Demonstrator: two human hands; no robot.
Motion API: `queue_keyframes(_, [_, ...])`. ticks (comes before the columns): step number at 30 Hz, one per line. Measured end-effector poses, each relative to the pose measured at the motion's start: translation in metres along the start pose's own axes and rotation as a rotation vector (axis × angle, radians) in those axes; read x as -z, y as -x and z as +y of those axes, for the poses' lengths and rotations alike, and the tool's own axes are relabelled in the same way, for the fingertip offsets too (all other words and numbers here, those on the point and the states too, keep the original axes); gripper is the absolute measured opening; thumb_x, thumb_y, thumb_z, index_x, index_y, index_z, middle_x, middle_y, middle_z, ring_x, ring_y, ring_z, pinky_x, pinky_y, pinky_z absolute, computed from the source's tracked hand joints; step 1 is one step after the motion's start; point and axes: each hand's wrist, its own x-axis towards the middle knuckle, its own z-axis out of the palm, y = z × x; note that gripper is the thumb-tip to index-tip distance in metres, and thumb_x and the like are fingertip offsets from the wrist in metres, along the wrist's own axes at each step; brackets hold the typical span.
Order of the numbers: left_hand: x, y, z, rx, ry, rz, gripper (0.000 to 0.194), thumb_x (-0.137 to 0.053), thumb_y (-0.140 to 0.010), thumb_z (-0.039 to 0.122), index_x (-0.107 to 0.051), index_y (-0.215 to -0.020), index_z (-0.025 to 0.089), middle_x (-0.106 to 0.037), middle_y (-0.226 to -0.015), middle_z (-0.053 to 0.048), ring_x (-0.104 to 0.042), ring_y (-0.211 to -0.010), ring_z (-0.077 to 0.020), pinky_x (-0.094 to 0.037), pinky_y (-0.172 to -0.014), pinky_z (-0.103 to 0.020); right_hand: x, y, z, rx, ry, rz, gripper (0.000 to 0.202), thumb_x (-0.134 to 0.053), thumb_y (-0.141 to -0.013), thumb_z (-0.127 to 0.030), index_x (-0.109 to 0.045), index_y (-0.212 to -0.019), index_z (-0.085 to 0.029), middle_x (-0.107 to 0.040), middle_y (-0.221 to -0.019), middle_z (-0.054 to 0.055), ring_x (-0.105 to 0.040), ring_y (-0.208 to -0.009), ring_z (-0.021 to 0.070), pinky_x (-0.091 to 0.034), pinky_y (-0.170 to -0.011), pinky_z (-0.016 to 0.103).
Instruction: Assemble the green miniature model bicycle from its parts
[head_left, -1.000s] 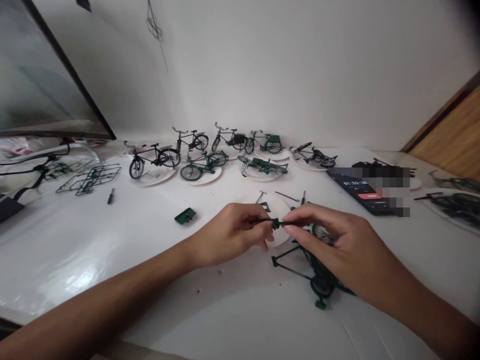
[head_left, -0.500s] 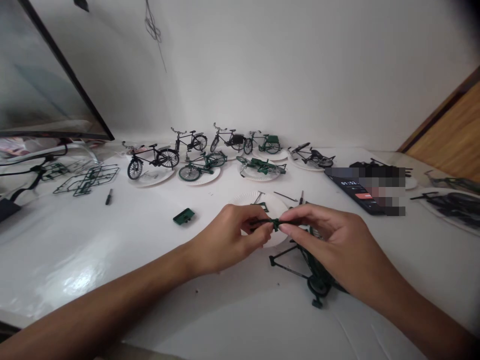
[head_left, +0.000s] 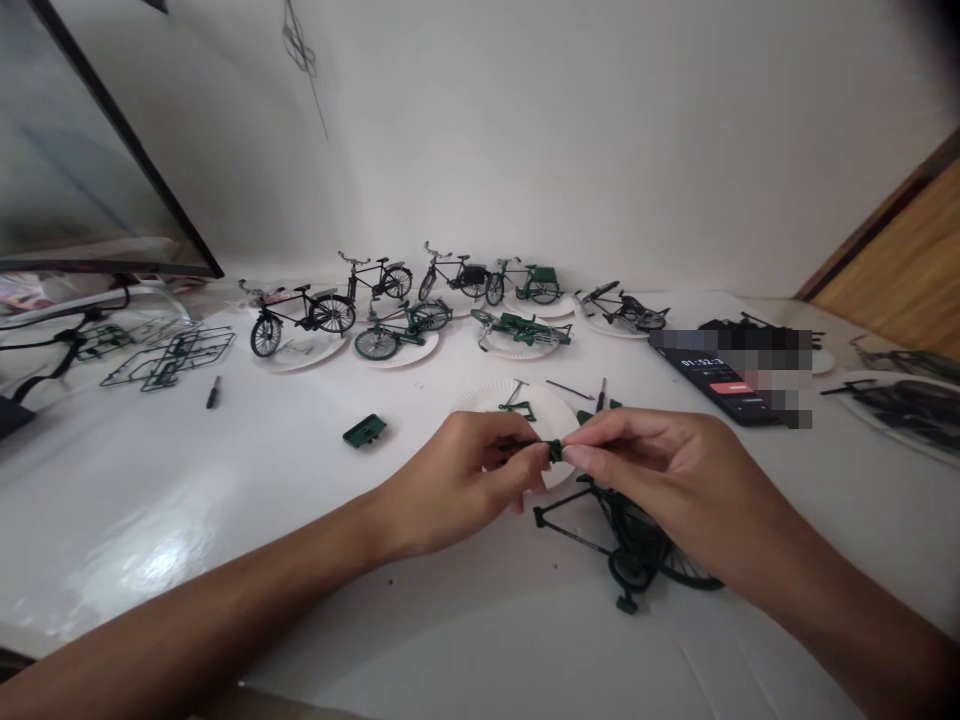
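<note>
Between my fingertips is a small dark green model bicycle part (head_left: 555, 451), mostly covered by the fingers, so its exact kind does not show. My left hand (head_left: 480, 475) pinches its left side. From the other side, my right hand (head_left: 660, 460) pinches it with thumb and forefinger. Below and partly behind my right hand lies a dark green model bicycle frame (head_left: 626, 560) with a wheel and a pedal. A paper plate (head_left: 480, 398) sits behind my hands, with a small green bracket (head_left: 521, 408) on it.
Several finished-looking model bicycles (head_left: 304, 315) stand or lie on plates along the wall. A green rack-like box (head_left: 365, 431) and a screwdriver (head_left: 214, 392) rest to the left, near green sprues (head_left: 169, 360). A phone (head_left: 720, 385) lies at the right; a monitor (head_left: 90, 150) stands at the left.
Both hands keep their pinch on the small green part, with the fingertips slightly closer together. My right hand has shifted a little, showing more of the wheel beneath it.
</note>
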Motion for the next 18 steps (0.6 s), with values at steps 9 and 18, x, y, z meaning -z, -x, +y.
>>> queue_keyframes(9, [0.000,-0.001,0.000,0.025,0.058,0.003,0.022,-0.054,-0.098,0.029,-0.066,-0.086,0.014,-0.071,-0.081,-0.004,-0.065,-0.067,-0.0126,-0.049,-0.063,-0.022,-0.003,-0.002,0.003,0.063,0.043,0.005,0.021,-0.069,-0.088,-0.043,-0.073,-0.092,-0.023,-0.075,-0.091,0.003,-0.071,-0.086,0.0211,-0.055,-0.078,0.031])
queue_keyframes(18, [0.048,-0.014,-0.005,-0.022,-0.052,0.240,0.029,-0.054,-0.098,0.035,-0.068,-0.087,0.012,-0.074,-0.086,-0.008,-0.069,-0.070,-0.0146,-0.055,-0.069,-0.026,0.006,-0.005,0.010,0.148,0.327,0.225,0.022,-0.063,-0.092,-0.050,-0.068,-0.099,-0.030,-0.071,-0.103,-0.001,-0.066,-0.099,0.0212,-0.049,-0.083,0.033])
